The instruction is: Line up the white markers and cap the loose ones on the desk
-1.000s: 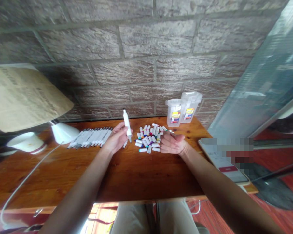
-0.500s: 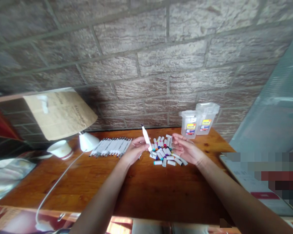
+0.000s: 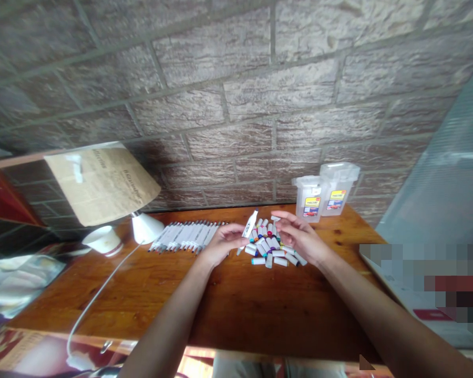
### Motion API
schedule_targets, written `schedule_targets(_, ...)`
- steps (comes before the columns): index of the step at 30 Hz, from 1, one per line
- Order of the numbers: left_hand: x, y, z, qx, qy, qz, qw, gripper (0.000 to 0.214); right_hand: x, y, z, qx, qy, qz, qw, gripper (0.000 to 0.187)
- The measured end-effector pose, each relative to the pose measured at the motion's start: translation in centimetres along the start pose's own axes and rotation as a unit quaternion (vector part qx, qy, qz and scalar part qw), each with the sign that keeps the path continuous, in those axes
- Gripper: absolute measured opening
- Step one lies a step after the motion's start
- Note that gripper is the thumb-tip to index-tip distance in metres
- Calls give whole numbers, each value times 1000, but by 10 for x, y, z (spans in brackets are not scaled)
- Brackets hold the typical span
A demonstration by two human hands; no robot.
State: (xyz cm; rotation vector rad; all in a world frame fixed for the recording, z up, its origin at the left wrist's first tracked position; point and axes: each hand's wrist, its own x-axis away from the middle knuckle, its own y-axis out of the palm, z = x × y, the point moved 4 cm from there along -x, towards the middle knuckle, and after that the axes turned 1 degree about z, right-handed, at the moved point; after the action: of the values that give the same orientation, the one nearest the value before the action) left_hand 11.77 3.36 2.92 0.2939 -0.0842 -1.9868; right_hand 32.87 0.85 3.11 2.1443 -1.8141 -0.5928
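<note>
My left hand point(image 3: 225, 244) grips a white marker point(image 3: 250, 224) without its cap, its dark tip pointing up and slightly right. A heap of white marker caps point(image 3: 265, 245) with coloured ends lies on the wooden table point(image 3: 236, 310) between my hands. At the heap's back right, my right hand point(image 3: 297, 236) has its thumb and index finger closed around a pale marker cap point(image 3: 276, 218); the other fingers are loosely curled. Left of my left hand, several white markers point(image 3: 183, 236) lie side by side in a row.
Two clear plastic cases point(image 3: 309, 199) with labels stand at the back right. At the left are a lamp point(image 3: 147, 228) with a paper shade, its white cord point(image 3: 98, 294) crossing the table, and a paper cup point(image 3: 102, 240). A brick wall point(image 3: 244, 126) rises behind.
The marker in my left hand has moved right and lower, tilting further right, closer to my right hand. My right index finger has reached over the cap. The view has shifted slightly.
</note>
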Motion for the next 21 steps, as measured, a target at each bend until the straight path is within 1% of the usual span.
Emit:
schedule_targets(1, 0, 0, 0, -9, 0, -5, 1000, 33, 3, 5, 1, 16, 5, -29, 999, 42)
schedule_targets(3, 0, 2, 0, -25, -6, -13, 1000, 33, 8, 14, 4, 33, 18, -85, 996, 46)
schedule_targets(6, 1, 10, 1, -43, -27, -25, 998, 34, 12, 21, 10, 28, 14, -130, 991, 50)
schedule_targets(7, 1, 13, 1, -48, -34, -32, 998, 34, 11, 21, 12, 28, 9, -134, 991, 47)
schedule_targets(10, 3, 24, -2, -61, -53, -58, 995, 33, 10, 22, 15, 34, 2, -144, 989, 30)
schedule_targets(12, 5, 30, -6, -69, -59, -72, 993, 33, 9, 22, 15, 23, 11, -152, 988, 24)
schedule_targets(16, 8, 36, -12, -64, -65, -110, 990, 32, 10, 25, 9, -14, 26, -157, 987, 30)
schedule_targets(21, 11, 43, -6, 2, -76, -137, 988, 38, 13, 26, 7, -32, 50, -150, 987, 33)
